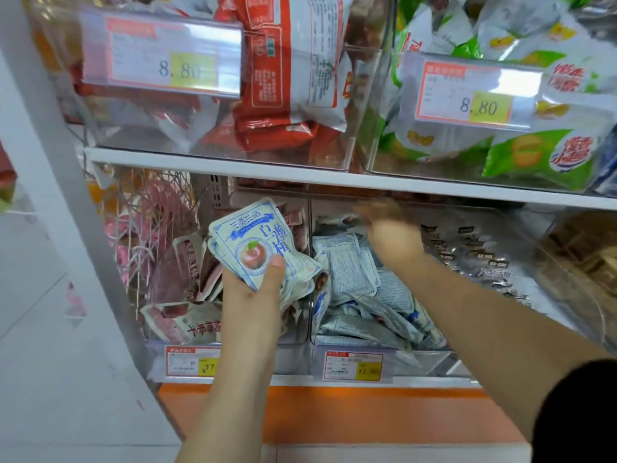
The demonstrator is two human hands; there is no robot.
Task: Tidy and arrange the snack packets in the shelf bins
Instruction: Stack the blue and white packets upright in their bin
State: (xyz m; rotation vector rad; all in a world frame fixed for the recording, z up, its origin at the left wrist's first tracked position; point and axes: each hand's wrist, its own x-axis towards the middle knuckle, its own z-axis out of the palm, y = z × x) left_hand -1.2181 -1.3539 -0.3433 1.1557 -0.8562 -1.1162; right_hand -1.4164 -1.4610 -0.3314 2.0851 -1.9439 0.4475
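My left hand [255, 289] grips a small stack of blue-and-white snack packets [253, 242] with a pink fruit picture, held upright over the divider between two clear lower bins. More of the same packets [360, 295] lie jumbled in the middle bin [384, 357]. My right hand [390, 235] reaches deep into the back of that bin, blurred by motion; whether it holds anything is unclear. The left lower bin [293, 349] holds dark red-and-white packets [187, 325].
A white shelf board [300, 177] runs just above my hands. Upper bins hold red packets [287, 78] and green-and-white packets [521, 152] behind price tags. Silver-black packets [480, 262] fill the bin to the right. An orange base [334, 416] lies below.
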